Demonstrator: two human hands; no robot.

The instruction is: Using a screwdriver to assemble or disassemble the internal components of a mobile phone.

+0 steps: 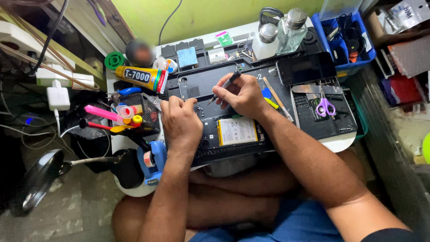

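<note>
An opened phone (233, 132) with a white battery lies on a black work mat (313, 121) on a small white table. My left hand (180, 123) rests on the phone's left end, fingers curled, pinning it down. My right hand (242, 95) grips a thin dark screwdriver (226, 84), its tip angled down toward the phone's upper part. A black back cover (204, 83) lies just beyond my hands.
A yellow glue tube (139, 76), a mesh cup of coloured tools (130, 117) and a blue tape dispenser (152, 162) stand left. A dark phone (305, 68), purple scissors (325, 106), two bottles (291, 31) and a blue bin (347, 42) sit right. My legs are under the table.
</note>
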